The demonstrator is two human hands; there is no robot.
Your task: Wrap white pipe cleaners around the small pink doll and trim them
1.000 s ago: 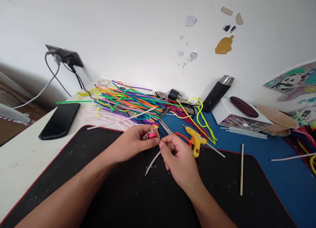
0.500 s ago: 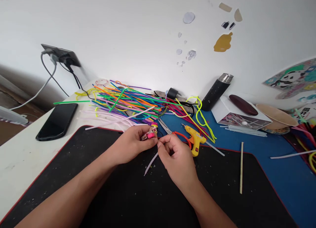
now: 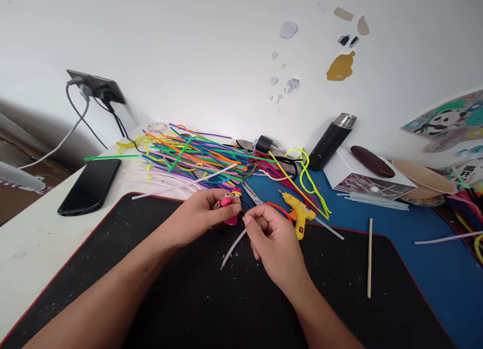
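My left hand (image 3: 209, 211) is closed around a small pink-and-yellow trinket (image 3: 231, 220), with its thumb across the front. Part of the trinket is hidden by the fingers. Close beside it, my right hand (image 3: 269, 233) pinches thumb and forefinger together; what sits between those fingertips is too small to make out. A short pale pipe cleaner (image 3: 233, 248) slants down from under the right hand over the black mat (image 3: 211, 303); whether that hand holds it, I cannot tell. Just beyond my hands lie orange-handled scissors (image 3: 252, 193) and a yellow glue gun (image 3: 301, 215).
Many coloured pipe cleaners (image 3: 188, 150) are heaped along the wall. A black phone (image 3: 89, 187) lies at left. To the right stand a black flask (image 3: 332, 142), a white box (image 3: 372, 180) and a beige bowl (image 3: 422, 178). A thin stick (image 3: 370, 258) rests on the mat.
The trinket has been turned in my left hand, so more pink shows below the thumb. My right fingertips have drawn slightly away to the right.
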